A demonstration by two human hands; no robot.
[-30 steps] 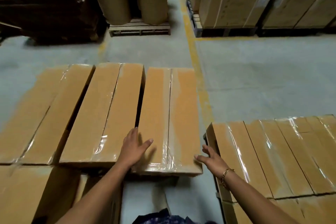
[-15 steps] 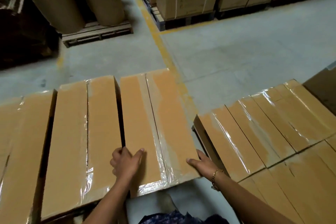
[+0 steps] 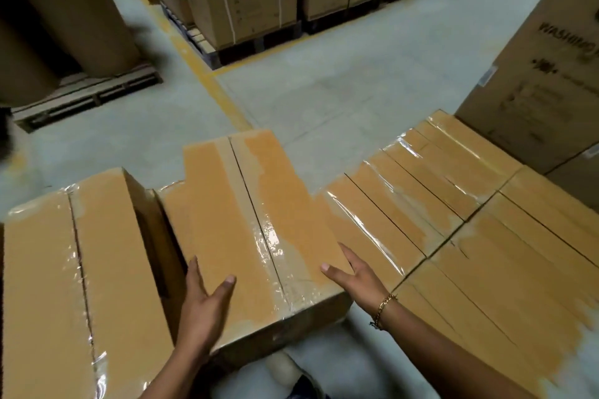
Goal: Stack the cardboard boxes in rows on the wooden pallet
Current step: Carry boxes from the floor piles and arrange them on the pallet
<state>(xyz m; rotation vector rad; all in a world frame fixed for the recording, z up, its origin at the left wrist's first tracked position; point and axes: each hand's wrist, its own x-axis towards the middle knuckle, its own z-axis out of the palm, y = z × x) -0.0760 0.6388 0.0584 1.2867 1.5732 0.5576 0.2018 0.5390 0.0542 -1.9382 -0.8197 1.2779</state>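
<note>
Left hand (image 3: pixel 201 311): fingers (image 3: pixel 193 270) straight, flat on the left side face of the taped cardboard box (image 3: pixel 246 220), thumb laid over its top. Right hand (image 3: pixel 353 272): also extended, thumb on top, fingers along the right edge. Box pressed between the palms, nothing curled round it. Long axis runs away from the person; near end at both hands, equally close. Neighbouring box (image 3: pixel 81 269) left, gap between; taped row (image 3: pixel 453 204) just right. All sealed, contents unseen. Pallet hidden.
</note>
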